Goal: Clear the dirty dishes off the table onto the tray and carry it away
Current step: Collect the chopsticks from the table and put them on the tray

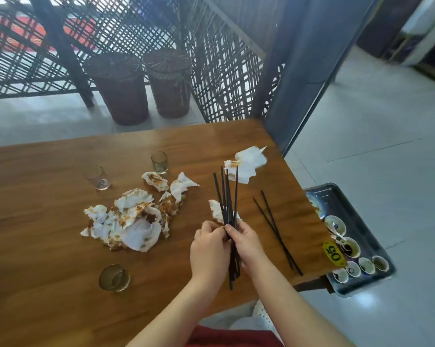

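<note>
The left part of the wooden tabletop is being occupied by two glasses: a brownish glass sitting close to the near edge and a clear glass leaning farther back. Just to their right, the middle is being covered by a heap of crumpled napkins stained brown, with a greenish glass standing upright beyond it.

Right of the heap, a bundle of black chopsticks is being held above the tabletop by both hands, its tips fanned toward the far side. The left hand is being pressed against the bundle from the left, its grip curled round the sticks. The right hand is being wrapped round them from the right, its grip likewise clamped on the bundle. A small napkin is being partly hidden behind the sticks, and a larger white napkin is lying farther back, near the far right corner.

Two loose chopsticks are lying side by side on the tabletop just right of the hands, apart from the bundle. A yellow tag is being shown at the near right edge. Beyond that edge, lower than the tabletop, a dark tray is being filled with small dirty bowls, and part of it is being hidden by the tabletop.

On the floor at the far side, two woven baskets are standing together before a lattice screen.
</note>
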Tool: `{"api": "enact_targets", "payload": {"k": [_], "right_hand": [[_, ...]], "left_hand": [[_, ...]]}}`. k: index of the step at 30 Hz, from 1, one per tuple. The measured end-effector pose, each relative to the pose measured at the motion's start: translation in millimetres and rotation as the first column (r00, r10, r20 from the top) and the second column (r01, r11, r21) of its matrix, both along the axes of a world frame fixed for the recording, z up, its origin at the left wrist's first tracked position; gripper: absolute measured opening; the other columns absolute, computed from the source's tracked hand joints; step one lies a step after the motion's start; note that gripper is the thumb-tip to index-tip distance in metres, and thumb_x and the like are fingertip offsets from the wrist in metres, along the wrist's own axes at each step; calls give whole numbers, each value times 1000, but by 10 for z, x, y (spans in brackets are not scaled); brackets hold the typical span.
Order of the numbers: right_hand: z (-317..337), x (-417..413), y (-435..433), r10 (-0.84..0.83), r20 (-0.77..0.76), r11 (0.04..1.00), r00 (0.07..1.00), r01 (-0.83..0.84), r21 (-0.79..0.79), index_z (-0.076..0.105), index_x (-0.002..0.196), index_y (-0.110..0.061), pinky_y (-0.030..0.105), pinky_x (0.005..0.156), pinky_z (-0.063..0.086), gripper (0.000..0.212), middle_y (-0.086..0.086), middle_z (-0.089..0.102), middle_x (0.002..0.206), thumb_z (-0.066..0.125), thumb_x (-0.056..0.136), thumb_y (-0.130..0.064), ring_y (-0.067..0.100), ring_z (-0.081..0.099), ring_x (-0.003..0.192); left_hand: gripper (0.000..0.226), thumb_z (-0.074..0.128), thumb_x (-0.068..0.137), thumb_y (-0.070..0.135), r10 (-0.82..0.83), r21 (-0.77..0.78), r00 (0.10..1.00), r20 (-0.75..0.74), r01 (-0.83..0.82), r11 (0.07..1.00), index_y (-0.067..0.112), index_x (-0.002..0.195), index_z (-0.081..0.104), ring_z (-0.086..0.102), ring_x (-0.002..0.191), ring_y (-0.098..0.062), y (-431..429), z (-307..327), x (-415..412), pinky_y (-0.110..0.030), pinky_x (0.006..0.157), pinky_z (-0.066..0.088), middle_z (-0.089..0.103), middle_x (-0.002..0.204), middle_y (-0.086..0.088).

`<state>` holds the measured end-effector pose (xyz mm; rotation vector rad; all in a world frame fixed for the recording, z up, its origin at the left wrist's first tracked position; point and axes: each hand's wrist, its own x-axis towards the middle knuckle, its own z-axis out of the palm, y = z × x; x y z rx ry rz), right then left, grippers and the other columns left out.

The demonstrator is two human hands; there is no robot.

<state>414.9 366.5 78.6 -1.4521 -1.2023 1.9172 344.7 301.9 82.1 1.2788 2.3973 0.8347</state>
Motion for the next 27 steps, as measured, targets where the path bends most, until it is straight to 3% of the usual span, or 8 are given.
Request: {"api": "enact_targets", "payload": {"k": [6, 9, 11, 14, 18, 27], "right_hand": [[-164, 700, 608, -60, 68, 998, 996, 62, -27, 66, 107, -12, 37, 86, 56, 15, 10, 71, 97, 54, 96, -9, 26, 68, 97], [-224, 1048, 912, -80, 80, 995, 994, 84, -48, 65, 103, -13, 34, 75, 57, 12, 9, 70, 91, 55, 97, -10, 22, 67, 83], [-245, 1288, 1138, -73, 66, 996, 995, 76, -50, 66, 99, -13, 32, 67, 55, 12, 7, 68, 85, 54, 97, -10, 19, 64, 73], [-240, 1596, 1421, -66, 56, 997, 996, 68, -47, 65, 94, -11, 34, 66, 53, 13, 6, 66, 81, 53, 97, -7, 18, 60, 68], [-258, 1933, 1682, -42, 66, 998, 997, 46, -50, 64, 93, -13, 37, 70, 54, 14, 7, 66, 83, 53, 97, -6, 19, 60, 70], [-365, 2202, 1952, 24, 52, 996, 998, -20, -88, 65, 99, -16, 34, 69, 56, 14, 6, 69, 86, 54, 96, -8, 19, 63, 71]], "left_hand": [[22, 56, 92, 35, -65, -25, 997, 45, 66, 997, 24, 103, 72, 51, 100, -14, 489, -99, 666, -26, 73, 46, 54, 110, 9], [21, 55, 93, 36, 40, -41, 993, 115, -35, 999, 24, 103, 69, 51, 100, -10, 758, -191, 948, -22, 71, 44, 54, 107, 12], [22, 53, 94, 36, 117, -116, 980, 160, -99, 988, 23, 105, 66, 54, 98, -12, 982, -309, 1128, -28, 73, 51, 55, 106, 11], [24, 52, 93, 42, 185, -263, 966, 180, -134, 955, 23, 104, 63, 55, 95, -15, 1258, -487, 1341, -34, 77, 53, 57, 102, 7], [31, 53, 90, 52, 231, -459, 972, 44, -186, 869, 23, 96, 62, 52, 101, -19, 1560, -594, 1571, -32, 82, 50, 57, 104, 2], [31, 56, 91, 45, 312, -579, 944, -107, -315, 752, 19, 106, 62, 47, 114, -25, 1810, -734, 1710, -36, 93, 43, 50, 121, -4]]}}
